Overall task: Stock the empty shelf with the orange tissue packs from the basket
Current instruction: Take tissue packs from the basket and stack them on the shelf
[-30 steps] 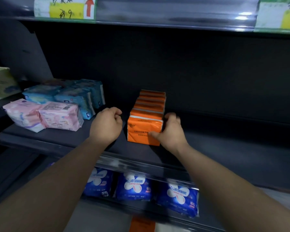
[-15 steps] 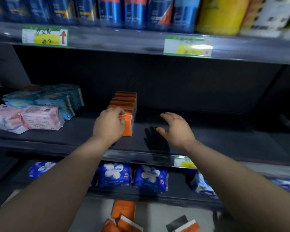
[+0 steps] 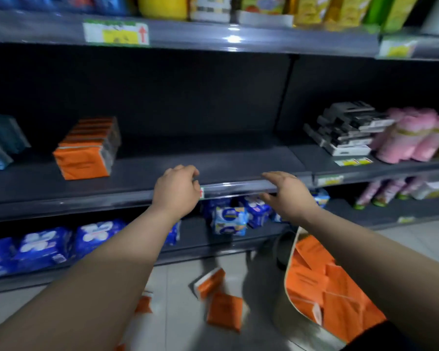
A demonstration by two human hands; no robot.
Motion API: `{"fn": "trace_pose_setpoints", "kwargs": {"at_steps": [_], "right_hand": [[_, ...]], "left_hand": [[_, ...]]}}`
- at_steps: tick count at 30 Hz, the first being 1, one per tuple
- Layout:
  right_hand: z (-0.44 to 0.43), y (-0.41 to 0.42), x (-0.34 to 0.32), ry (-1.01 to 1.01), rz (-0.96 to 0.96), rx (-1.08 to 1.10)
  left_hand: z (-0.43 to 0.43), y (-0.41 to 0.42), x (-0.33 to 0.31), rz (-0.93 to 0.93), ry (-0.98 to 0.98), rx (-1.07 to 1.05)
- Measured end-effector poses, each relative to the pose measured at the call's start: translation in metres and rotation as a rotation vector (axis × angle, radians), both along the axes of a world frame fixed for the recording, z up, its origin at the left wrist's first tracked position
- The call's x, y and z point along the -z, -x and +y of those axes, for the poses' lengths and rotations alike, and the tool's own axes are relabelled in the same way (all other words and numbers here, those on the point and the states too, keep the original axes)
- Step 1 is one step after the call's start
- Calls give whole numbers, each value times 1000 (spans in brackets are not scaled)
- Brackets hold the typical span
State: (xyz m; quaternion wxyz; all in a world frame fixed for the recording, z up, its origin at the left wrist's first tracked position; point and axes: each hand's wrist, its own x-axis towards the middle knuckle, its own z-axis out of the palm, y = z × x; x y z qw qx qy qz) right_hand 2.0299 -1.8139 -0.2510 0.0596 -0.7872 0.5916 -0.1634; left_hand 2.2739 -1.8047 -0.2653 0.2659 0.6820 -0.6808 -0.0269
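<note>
The left hand [image 3: 176, 191] has been drawn off the row of orange tissue packs [image 3: 86, 150], which is left standing on the shelf [image 3: 213, 163]. Both it and the right hand [image 3: 287, 193] are held empty at the shelf's front edge (fingers loosely curled or relaxed).
</note>
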Motion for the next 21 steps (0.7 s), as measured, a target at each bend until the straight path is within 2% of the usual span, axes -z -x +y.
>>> {"fn": "trace_pose_setpoints", "kwargs": {"at_steps": [13, 21], "right_hand": [[44, 191, 75, -131, -58, 258], [40, 257, 114, -201, -103, 429]], "left_hand": [[-7, 204, 74, -67, -174, 283], [-35, 294, 131, -73, -351, 396]]}}
